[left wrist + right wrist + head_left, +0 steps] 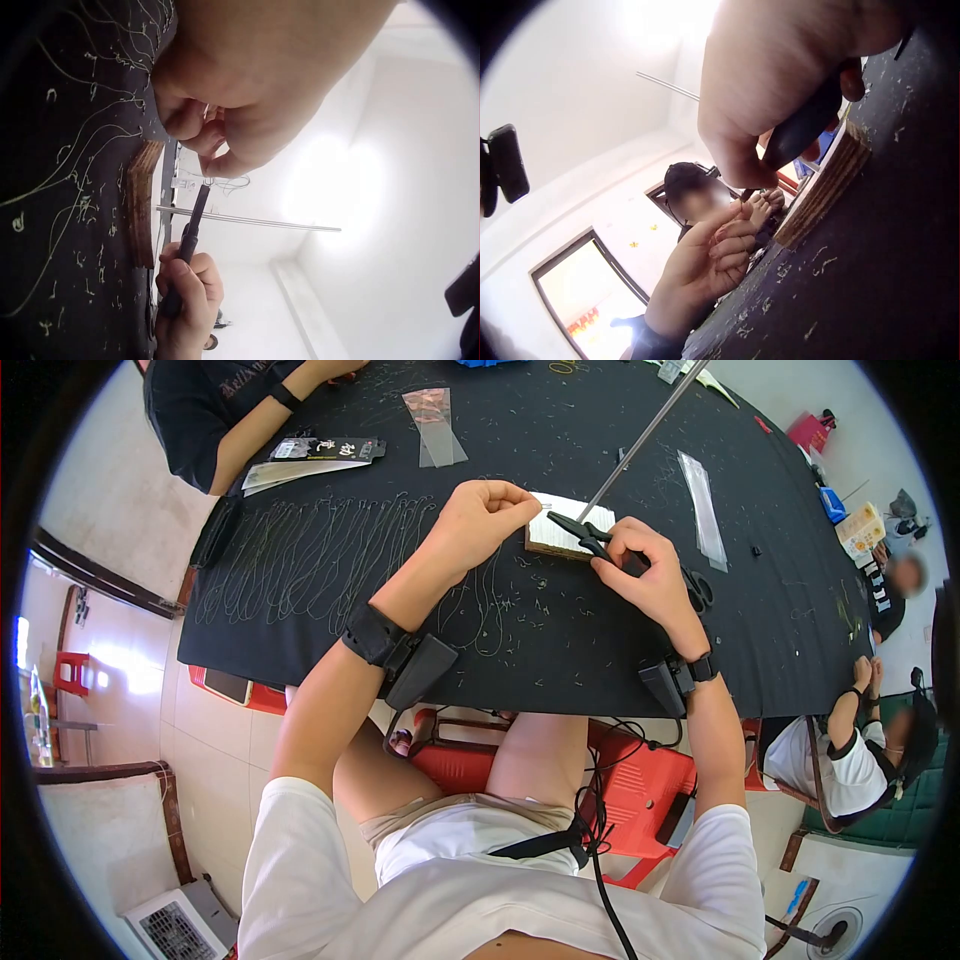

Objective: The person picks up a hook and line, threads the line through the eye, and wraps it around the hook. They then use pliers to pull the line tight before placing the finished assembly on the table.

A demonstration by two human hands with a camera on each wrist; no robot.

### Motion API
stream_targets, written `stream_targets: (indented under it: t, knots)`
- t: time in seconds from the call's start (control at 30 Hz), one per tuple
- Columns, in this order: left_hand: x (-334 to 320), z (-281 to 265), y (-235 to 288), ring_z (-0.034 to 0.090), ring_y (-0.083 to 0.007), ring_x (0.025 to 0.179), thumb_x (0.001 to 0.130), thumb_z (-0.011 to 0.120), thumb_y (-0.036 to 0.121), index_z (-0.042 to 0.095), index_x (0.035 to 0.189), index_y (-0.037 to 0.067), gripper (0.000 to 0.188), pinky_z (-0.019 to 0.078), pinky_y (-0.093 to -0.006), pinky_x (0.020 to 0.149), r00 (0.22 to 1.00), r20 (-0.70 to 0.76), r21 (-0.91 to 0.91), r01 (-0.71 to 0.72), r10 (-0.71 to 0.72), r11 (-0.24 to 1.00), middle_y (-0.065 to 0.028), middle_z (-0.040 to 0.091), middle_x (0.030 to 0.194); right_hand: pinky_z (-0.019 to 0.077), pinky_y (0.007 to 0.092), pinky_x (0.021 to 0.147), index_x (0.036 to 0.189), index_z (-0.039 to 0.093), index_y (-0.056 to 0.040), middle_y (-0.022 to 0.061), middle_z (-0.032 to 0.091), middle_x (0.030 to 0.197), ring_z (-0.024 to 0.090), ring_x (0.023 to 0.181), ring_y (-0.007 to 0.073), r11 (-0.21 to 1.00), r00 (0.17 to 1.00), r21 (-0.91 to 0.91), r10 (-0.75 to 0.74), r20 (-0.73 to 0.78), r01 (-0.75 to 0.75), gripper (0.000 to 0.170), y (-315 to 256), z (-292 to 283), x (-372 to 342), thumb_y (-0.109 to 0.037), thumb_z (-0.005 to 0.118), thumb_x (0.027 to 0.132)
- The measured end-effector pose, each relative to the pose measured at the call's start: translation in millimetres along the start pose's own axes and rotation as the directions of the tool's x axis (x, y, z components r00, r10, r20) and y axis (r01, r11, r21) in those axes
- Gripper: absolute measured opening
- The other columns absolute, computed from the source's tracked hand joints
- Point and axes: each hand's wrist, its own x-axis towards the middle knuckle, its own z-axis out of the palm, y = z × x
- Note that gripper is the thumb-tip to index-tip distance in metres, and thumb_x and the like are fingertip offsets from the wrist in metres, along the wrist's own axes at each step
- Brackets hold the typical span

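My left hand [478,525] pinches a small, thin wire-like piece [209,180] between thumb and forefinger; the fingers hide most of it. A fine looped line [238,182] shows beside those fingertips. In my right hand [650,572] I grip black-handled pliers [578,529], their narrow nose pointing at the left fingertips. The pliers' tip is right at the pinched piece in the left wrist view. Under both hands lies a thick wooden block [139,206] with a white ridged top [541,532]. A slim metal rod [640,447] rises from the block, slanting up and away.
Many looped lines [310,550] lie in a row on the black tablecloth [600,660] at left. Short clippings [540,600] are scattered nearby. Scissors [697,590] lie beside my right hand. Clear plastic sleeves [703,510] and packets [325,450] lie farther off. Other people sit around the table.
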Motion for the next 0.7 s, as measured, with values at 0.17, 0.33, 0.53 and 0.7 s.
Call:
stream_targets:
  t: [0.17,0.33,0.53,0.7]
  knots:
    - [1.2,0.1,-2.3,0.038,-0.0012,0.051,0.082,0.061,0.021,0.062,0.096,0.0,0.025,0.027,-0.0161,0.044,1.0,0.009,0.015,-0.004,0.004,1.0,0.0034,0.054,0.065,0.0349,0.0234,0.054,0.06,0.046,-0.0054,0.0015,0.047,0.067,0.045,0.06,0.0102,1.0,1.0,-0.009,-0.014,-0.003,0.014,0.023,-0.2,-0.4,0.1,-0.011,0.067,0.068]
    - [0.8,0.1,-2.3,0.038,-0.0013,0.051,0.082,0.061,0.02,0.062,0.096,-0.001,0.025,0.0271,-0.0161,0.044,1.0,0.016,0.009,0.003,-0.003,1.0,0.0034,0.053,0.064,0.0329,0.0223,0.052,0.061,0.046,-0.0047,0.0004,0.047,0.064,0.043,0.057,0.0086,1.0,1.0,0.011,-0.02,-0.01,0.02,0.023,2.8,0.6,0.5,-0.009,0.068,0.069]
    - [0.8,-0.5,-2.5,0.039,-0.001,0.051,0.083,0.06,0.02,0.062,0.096,0.0,0.024,0.0272,-0.0157,0.045,1.0,0.002,0.007,-0.002,0.002,1.0,0.0039,0.053,0.064,0.0303,0.0215,0.049,0.063,0.048,-0.0047,-0.0014,0.046,0.061,0.039,0.054,0.0058,0.997,0.998,0.056,0.045,0.032,-0.047,0.022,-3.0,-0.4,-1.0,-0.01,0.068,0.071]
    - [4.0,-0.7,-7.7,0.042,-0.0015,0.055,0.083,0.06,0.019,0.062,0.095,-0.001,0.024,0.0302,-0.0161,0.047,1.0,0.008,0.014,-0.022,0.022,1.0,0.0023,0.056,0.068,0.0298,0.0216,0.049,0.064,0.048,-0.0047,-0.0017,0.045,0.061,0.039,0.054,0.0059,0.996,0.997,0.069,0.058,0.045,-0.061,0.022,-1.7,-1.0,-1.5,-0.011,0.068,0.072]
